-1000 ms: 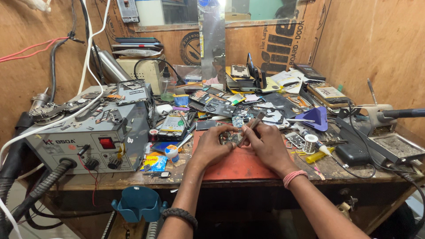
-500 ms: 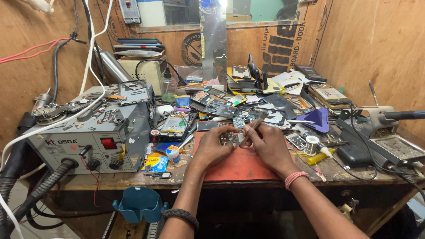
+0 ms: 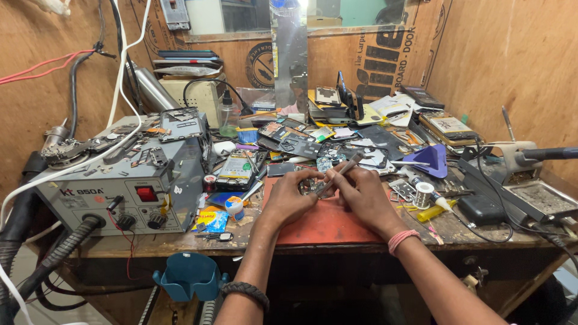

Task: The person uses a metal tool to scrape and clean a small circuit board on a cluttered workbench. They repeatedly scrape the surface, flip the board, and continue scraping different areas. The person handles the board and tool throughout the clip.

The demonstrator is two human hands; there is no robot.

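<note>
1. Both your hands meet over the red mat [image 3: 325, 224] at the middle of the worktop [image 3: 180, 239]
2. Your left hand [image 3: 288, 201] is curled around a small circuit board [image 3: 311, 185], fingers closed on its edge
3. Your right hand [image 3: 361, 195] grips a slim metal tool [image 3: 338, 174], probably tweezers, its tip down at the board
4. Left of you sits the grey rework station [image 3: 129, 174]; a solder spool [image 3: 424, 194] lies just right of your right hand, among loose phone parts
</note>
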